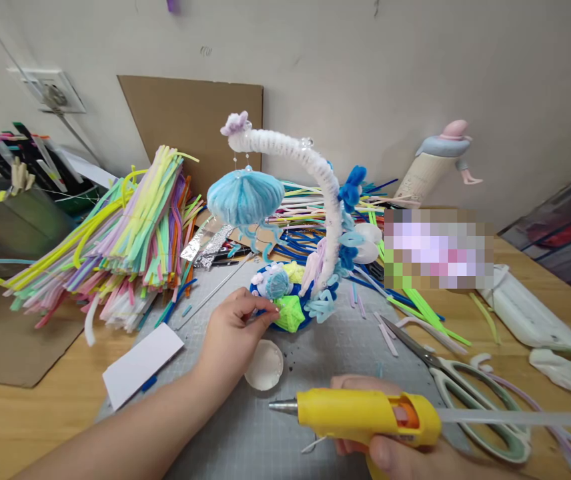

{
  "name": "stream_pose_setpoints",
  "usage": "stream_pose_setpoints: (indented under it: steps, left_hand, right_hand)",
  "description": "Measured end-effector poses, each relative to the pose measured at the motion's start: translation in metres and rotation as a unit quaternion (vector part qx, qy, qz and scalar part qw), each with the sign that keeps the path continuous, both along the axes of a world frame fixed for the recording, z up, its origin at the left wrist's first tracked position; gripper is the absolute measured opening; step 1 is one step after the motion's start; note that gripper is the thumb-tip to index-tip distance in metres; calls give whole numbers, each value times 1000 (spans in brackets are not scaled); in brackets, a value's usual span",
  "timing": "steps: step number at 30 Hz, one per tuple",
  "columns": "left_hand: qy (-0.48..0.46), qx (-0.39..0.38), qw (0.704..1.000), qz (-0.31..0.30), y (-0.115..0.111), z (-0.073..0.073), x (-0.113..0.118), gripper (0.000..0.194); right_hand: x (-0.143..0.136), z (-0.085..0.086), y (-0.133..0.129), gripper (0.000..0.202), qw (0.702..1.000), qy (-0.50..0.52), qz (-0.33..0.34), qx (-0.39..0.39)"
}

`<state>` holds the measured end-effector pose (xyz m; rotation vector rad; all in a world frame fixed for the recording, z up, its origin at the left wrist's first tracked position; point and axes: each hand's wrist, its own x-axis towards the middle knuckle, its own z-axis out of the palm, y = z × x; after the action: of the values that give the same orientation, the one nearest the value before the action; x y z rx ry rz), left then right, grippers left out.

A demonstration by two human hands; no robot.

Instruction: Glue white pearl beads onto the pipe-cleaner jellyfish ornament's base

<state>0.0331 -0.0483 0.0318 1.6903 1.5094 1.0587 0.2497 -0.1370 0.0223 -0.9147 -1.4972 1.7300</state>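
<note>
My right hand (350, 443) grips a yellow hot glue gun (355, 415), nozzle pointing left, a clear glue stick (515, 418) out of its back. My left hand (238, 327) is closed in a pinch at the bright green star-like piece (290, 315) on the ornament's blue base; what the fingertips hold is too small to name. From the base rises a white fuzzy arch (333, 213) with blue flowers (353, 187) on its right side. A light-blue pipe-cleaner jellyfish (245, 197) hangs under its tip. A small white dish (264, 365) lies just below my left hand.
Bundled pipe cleaners (135, 240) are heaped at left. White-handled scissors (480, 400) lie open at right on the grey cutting mat (205, 427). A white card (143, 365) lies by my left forearm. Behind stand a cardboard sheet (190, 127) and a bottle (430, 163).
</note>
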Motion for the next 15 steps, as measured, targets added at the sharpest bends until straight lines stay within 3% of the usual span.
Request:
stream_pose_setpoints:
  steps: [5, 15]
  left_hand:
    - [11, -5, 999, 42, -6, -6, -9, 7]
    - [-41, -44, 998, 9, -4, -15, -3, 4]
  right_hand:
    - [0, 0, 4, 46, 1000, 6, 17, 9]
    - [-1, 1, 5, 38, 1000, 16, 4, 16]
